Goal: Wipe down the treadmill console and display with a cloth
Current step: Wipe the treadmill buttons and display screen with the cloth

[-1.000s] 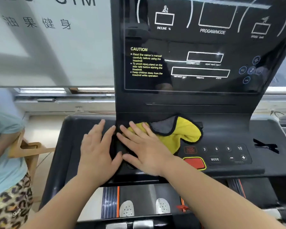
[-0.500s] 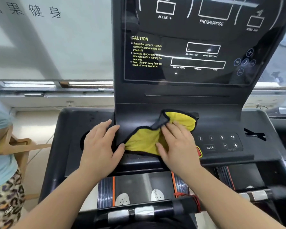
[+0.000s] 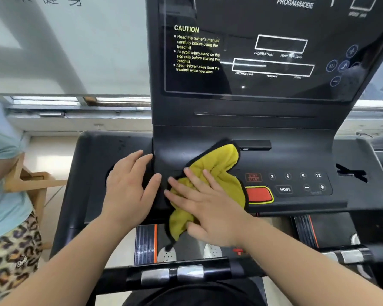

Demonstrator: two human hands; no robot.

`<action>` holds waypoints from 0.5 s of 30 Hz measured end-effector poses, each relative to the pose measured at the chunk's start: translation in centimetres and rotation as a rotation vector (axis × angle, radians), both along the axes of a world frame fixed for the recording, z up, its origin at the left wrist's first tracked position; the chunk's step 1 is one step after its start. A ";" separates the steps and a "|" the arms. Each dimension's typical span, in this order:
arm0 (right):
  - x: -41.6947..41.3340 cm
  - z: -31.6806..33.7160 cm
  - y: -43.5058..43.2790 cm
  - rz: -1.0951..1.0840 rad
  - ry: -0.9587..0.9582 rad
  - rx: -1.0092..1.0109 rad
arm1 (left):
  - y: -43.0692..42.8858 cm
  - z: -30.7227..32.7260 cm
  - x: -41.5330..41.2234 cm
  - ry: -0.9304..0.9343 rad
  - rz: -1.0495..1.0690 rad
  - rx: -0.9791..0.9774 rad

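The right hand (image 3: 208, 206) lies flat, fingers spread, pressing a yellow cloth (image 3: 217, 168) with a black hem against the black console (image 3: 296, 155) of the treadmill. The palm rests on the cloth rather than closing around it; the thumb hooks under the cloth's lower fold at the console's front edge. From the hand, the cloth spreads toward 1 o'clock up the console's sloped face, and a narrow tail of it hangs over the front edge toward 7 o'clock, above the belt.

The left hand (image 3: 128, 186) is open and empty, laid palm down on the console just beside the right hand, at its 9 o'clock, with the thumb pointing at the cloth's edge but apart from it.

At 3 o'clock of the cloth, touching or nearly touching its hem, sits a red button (image 3: 259, 194) ringed in yellow, and beyond it a keypad (image 3: 296, 182) marked 3, 6, 9, 12, MODE, minus and plus. The dark display (image 3: 263, 51) stands upright at 12 o'clock, bearing a CAUTION notice and outlined readout boxes.

At 6 o'clock a handlebar (image 3: 175, 274) with silver sensor plates crosses the view, with white shoes (image 3: 167, 253) showing above it on the belt. A second person (image 3: 7, 195) in a pale blue top and leopard-print shorts stands at 9 o'clock.
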State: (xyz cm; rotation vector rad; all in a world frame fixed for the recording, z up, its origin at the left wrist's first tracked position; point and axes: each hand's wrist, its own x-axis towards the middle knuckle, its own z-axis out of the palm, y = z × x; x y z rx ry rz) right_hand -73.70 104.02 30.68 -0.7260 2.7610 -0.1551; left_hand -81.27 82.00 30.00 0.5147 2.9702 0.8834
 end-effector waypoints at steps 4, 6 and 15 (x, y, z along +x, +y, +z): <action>3.2 0.4 3.2 -0.211 0.050 -0.032 | 0.5 0.1 0.2 0.029 -0.032 -0.013; 3.1 0.5 3.1 -0.416 0.069 0.065 | 0.6 0.1 0.2 0.059 -0.054 -0.040; -3.5 0.6 -4.4 -0.499 0.066 0.122 | 0.1 0.6 0.3 0.077 -0.024 -0.008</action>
